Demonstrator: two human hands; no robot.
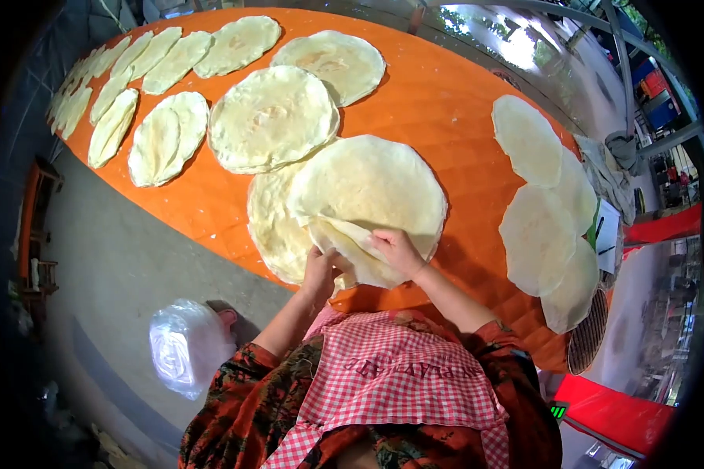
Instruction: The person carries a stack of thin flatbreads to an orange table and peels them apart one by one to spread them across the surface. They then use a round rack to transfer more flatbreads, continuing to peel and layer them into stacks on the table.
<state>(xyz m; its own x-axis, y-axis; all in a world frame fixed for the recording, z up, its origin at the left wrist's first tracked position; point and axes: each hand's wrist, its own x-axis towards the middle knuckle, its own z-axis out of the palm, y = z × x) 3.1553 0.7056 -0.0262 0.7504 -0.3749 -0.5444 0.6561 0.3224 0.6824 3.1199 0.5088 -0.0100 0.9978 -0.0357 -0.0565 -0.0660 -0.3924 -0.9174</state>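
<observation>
A large round flatbread (375, 180) lies in front of me on the orange tabletop, its near edge lifted and folded back. My left hand (321, 270) is closed on that edge at the left, its fingertips partly hidden. Farther right, my right hand (396, 252) pinches the folded flap. Under the left side of this flatbread another flatbread (270, 223) shows, wrinkled on its surface. Just beyond them sits a round flatbread stack (270, 117), partly overlapping a browned flatbread (332, 62).
Several flatbreads, some folded (113, 129), line the far left of the orange table (469, 141). Thin round sheets (536, 234) overlap at the right, near a round wire rack (587, 332) and white paper (608, 234). A plastic-wrapped bundle (186, 348) stands below at left.
</observation>
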